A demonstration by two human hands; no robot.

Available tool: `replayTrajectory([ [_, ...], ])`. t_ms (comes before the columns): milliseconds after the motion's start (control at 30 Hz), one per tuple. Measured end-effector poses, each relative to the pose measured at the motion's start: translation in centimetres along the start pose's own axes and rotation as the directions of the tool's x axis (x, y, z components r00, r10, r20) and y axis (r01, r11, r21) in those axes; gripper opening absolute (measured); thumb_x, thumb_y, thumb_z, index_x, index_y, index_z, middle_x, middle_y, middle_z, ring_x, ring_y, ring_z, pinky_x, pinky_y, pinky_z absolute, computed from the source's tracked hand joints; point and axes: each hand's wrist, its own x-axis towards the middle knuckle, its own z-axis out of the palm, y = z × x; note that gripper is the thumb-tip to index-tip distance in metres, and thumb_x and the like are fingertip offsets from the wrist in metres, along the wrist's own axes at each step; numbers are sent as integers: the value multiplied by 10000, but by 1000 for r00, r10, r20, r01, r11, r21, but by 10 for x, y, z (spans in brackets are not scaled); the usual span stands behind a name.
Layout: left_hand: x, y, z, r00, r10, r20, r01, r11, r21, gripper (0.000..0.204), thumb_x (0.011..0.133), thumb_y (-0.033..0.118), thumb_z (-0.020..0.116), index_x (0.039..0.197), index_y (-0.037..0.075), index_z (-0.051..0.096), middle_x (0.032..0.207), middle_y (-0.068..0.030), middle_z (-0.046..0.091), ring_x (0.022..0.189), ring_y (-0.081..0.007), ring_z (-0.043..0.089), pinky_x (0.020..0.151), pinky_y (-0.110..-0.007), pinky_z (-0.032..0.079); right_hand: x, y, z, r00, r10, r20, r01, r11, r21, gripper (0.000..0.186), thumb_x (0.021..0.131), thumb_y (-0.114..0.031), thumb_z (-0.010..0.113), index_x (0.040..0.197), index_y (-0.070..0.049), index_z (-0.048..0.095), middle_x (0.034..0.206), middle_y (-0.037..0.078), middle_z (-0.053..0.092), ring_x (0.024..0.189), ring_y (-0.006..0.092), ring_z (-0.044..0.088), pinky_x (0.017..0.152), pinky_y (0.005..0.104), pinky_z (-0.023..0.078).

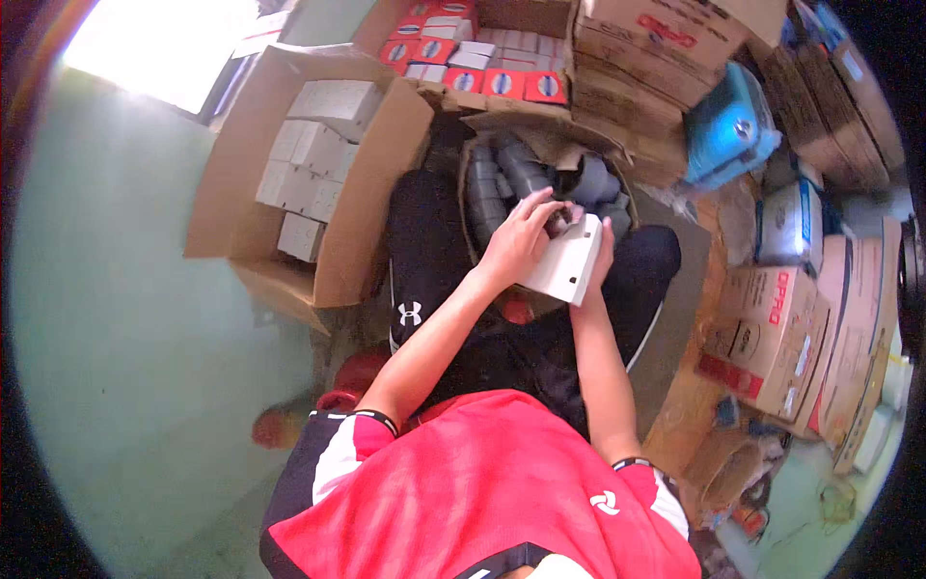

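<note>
Above my lap, my right hand (603, 259) grips a small white cardboard box (563, 262) along its right side, fingers wrapped round the edge. The box is tilted, with small dark holes in its face. My left hand (519, 239) lies over the box's far left end, its fingers bent round something small and dark (559, 222) that I cannot make out. Just beyond both hands, an open carton (471, 154) between my knees holds several dark grey cylindrical parts (521, 166).
To the left stands an open carton (214, 207) with several white boxes (313, 145). At the back, another carton (386, 24) holds red and white boxes (506, 84). Stacked brown cartons (637, 58), a blue plastic-wrapped package (728, 125) and a printed carton (762, 328) line the right side.
</note>
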Motion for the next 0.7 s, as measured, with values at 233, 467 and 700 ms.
replayTrajectory([
  [233,-44,-44,4,878,-478,-20,478,875,77,329,967,85,577,1274,65,691,1158,-239,663,1117,-477,658,1000,-520,543,-4,-18,10,996,78,-39,-77,997,33,817,1052,-676,461,1571,-51,536,1582,327,518,1432,528,525,1197,626,438],
  [467,1,-68,9,901,-372,-225,260,876,-406,347,1028,71,511,1345,3,634,1227,-141,678,1156,-244,649,1052,-386,513,1,9,20,963,266,36,-263,962,-80,839,1076,-643,439,1718,-119,305,1642,228,473,1362,398,614,1114,518,531],
  [700,10,-51,11,837,-416,356,454,891,-24,686,1139,598,349,1652,160,474,1734,-185,393,1651,-397,252,1299,-585,227,-9,4,23,945,294,-142,-312,941,-129,739,1083,-606,450,1709,-228,347,1390,168,685,1101,336,745,905,506,622],
])
